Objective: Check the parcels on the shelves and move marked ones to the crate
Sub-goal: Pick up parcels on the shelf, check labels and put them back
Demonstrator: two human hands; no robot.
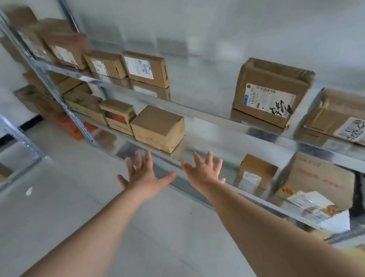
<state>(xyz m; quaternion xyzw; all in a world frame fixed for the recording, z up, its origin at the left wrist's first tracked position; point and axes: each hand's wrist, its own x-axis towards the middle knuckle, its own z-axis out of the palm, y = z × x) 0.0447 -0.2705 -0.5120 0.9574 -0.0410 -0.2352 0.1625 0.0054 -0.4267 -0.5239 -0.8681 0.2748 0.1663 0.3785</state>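
One plain brown cardboard parcel sits on the bare-metal shelf, just past the fingertips, at one o'clock from the left hand and eleven o'clock from the right hand. Its long axis runs ten to four along the shelf lip. Both hands are empty, fingers spread wide, about equally near. Its visible faces show no marking; the others are hidden. No crate is in view. Stacked parcels at ten o'clock are blurred.

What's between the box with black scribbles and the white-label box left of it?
Nothing: the head view shows bare shelf between the scribbled box and white-label box.
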